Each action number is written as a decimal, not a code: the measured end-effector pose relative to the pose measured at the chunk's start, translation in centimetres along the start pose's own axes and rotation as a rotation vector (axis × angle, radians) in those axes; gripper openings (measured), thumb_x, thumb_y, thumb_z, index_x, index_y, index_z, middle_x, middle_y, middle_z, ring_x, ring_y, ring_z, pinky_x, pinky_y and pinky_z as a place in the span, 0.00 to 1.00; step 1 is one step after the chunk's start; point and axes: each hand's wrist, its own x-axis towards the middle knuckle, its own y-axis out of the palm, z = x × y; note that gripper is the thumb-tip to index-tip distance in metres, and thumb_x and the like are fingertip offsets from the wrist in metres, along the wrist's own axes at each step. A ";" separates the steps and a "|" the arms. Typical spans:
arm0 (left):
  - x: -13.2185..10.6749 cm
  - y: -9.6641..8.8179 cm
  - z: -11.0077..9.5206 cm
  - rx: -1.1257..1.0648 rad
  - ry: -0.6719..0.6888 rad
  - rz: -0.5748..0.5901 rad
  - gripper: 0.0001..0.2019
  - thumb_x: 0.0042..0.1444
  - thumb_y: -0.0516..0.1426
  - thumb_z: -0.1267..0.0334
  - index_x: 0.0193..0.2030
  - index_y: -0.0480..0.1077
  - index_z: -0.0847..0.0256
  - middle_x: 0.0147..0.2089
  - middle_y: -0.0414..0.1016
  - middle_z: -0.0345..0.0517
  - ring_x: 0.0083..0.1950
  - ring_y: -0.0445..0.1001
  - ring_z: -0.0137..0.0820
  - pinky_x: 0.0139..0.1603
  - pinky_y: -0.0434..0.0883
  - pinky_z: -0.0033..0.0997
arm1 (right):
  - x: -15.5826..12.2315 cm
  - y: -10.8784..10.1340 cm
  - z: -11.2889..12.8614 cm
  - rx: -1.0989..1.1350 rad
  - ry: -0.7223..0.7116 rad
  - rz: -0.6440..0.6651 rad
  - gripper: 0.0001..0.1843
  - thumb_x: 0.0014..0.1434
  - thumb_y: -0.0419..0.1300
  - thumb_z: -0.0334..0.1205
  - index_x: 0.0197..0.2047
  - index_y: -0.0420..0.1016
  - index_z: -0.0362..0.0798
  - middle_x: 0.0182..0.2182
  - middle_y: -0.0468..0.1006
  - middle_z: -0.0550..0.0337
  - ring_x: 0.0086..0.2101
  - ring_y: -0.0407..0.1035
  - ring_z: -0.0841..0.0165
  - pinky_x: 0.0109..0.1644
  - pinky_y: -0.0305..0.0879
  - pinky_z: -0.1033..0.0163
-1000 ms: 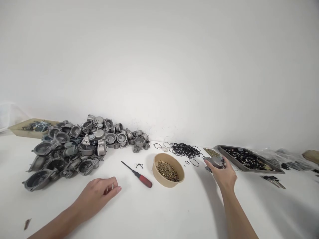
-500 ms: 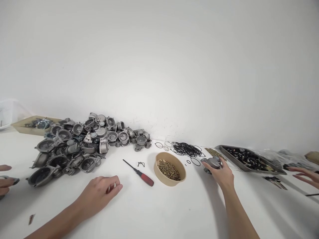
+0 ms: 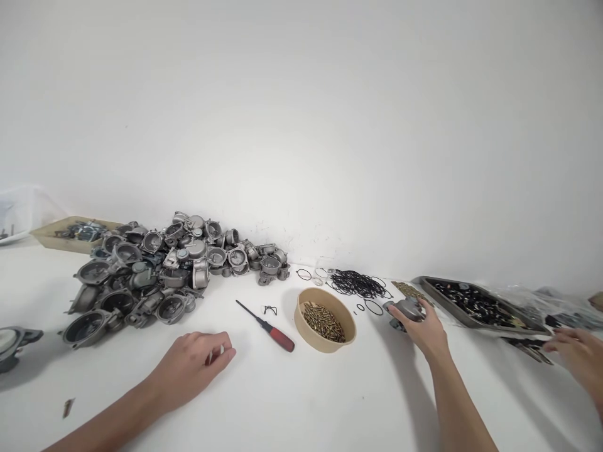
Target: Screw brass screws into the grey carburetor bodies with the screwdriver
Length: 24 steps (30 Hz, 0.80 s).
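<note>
Metal part [image 3: 404, 309], grey and rounded, sits on the tabletop [image 3: 330, 402] under the right hand [image 3: 428, 331], whose fingers are closed over its near side. Just left of that hand lie a few loose black rings [image 3: 374, 307], and beyond them a dark tangle of more rings [image 3: 354, 284] against the wall. Just past the right hand's fingertips is a small scatter of brass bits [image 3: 407, 290], and to its right a dark tray [image 3: 424, 283] full of small black pieces.

Between the two hands stands a tan bowl [image 3: 325, 344] holding brass pieces. Left of the bowl, toward the left hand, lies a screwdriver [image 3: 272, 328] with a red handle, its tip pointing away, with a bent black ring [image 3: 269, 309] just beside its shaft.

The left hand [image 3: 194, 365] rests palm down on the tabletop with the fingers curled loosely; the view is too small to tell whether anything is pinched between them. Beyond it and to its left spreads a heap of grey castings [image 3: 155, 276], with a beige tray [image 3: 51, 233] behind the heap. One casting [image 3: 12, 344] lies apart at the far left edge.

Well to the right of the right hand, another person's hand [image 3: 577, 356] reaches in near the tray.
</note>
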 end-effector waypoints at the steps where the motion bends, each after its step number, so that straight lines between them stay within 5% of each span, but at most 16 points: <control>1: 0.0 0.1 0.1 0.002 0.003 -0.004 0.16 0.70 0.46 0.51 0.34 0.66 0.53 0.27 0.65 0.36 0.32 0.65 0.35 0.37 0.57 0.32 | -0.2 -0.3 0.5 0.000 -0.009 -0.005 0.47 0.45 0.68 0.67 0.60 0.75 0.41 0.46 0.81 0.35 0.47 0.77 0.37 0.49 0.74 0.34; 6: 0.2 0.3 0.2 0.006 0.026 -0.049 0.16 0.70 0.47 0.53 0.34 0.68 0.53 0.27 0.67 0.36 0.31 0.66 0.35 0.37 0.59 0.32 | -1.9 -2.0 5.0 0.043 -0.207 -0.166 0.34 0.62 0.58 0.62 0.57 0.76 0.41 0.56 0.75 0.29 0.62 0.66 0.37 0.61 0.65 0.39; 9: 0.2 0.3 0.2 0.008 0.032 -0.060 0.17 0.71 0.46 0.52 0.34 0.69 0.53 0.26 0.67 0.36 0.30 0.66 0.34 0.36 0.60 0.32 | -4.3 -2.4 9.5 0.117 -0.444 -0.195 0.21 0.69 0.53 0.55 0.42 0.78 0.47 0.42 0.80 0.41 0.43 0.75 0.52 0.51 0.69 0.49; 12: 0.2 0.4 0.2 0.017 0.036 -0.055 0.18 0.72 0.46 0.52 0.34 0.70 0.53 0.27 0.69 0.36 0.30 0.67 0.34 0.36 0.60 0.32 | -9.6 -1.8 14.3 0.196 -0.783 0.006 0.21 0.69 0.57 0.48 0.24 0.68 0.52 0.22 0.72 0.58 0.24 0.65 0.65 0.33 0.63 0.59; 18: 0.6 0.0 0.5 0.087 0.135 -0.136 0.18 0.72 0.49 0.55 0.33 0.73 0.54 0.25 0.73 0.36 0.28 0.71 0.33 0.34 0.62 0.31 | -23.7 1.6 20.0 0.309 -1.410 0.521 0.20 0.66 0.58 0.40 0.22 0.71 0.52 0.19 0.70 0.61 0.21 0.62 0.67 0.26 0.55 0.61; 21: 0.4 -2.2 1.1 0.087 0.187 -0.273 0.19 0.73 0.49 0.55 0.36 0.76 0.56 0.27 0.78 0.40 0.28 0.74 0.33 0.32 0.65 0.30 | -26.0 3.1 20.1 0.255 -1.445 0.690 0.19 0.65 0.56 0.40 0.22 0.72 0.51 0.18 0.71 0.59 0.21 0.63 0.66 0.27 0.54 0.61; 24: -1.6 -5.8 2.8 0.034 0.151 -0.515 0.17 0.74 0.50 0.51 0.47 0.78 0.55 0.40 0.84 0.45 0.38 0.81 0.36 0.39 0.75 0.32 | -25.2 3.6 20.0 0.224 -1.393 0.720 0.19 0.64 0.54 0.37 0.20 0.70 0.50 0.18 0.71 0.60 0.21 0.61 0.67 0.27 0.54 0.62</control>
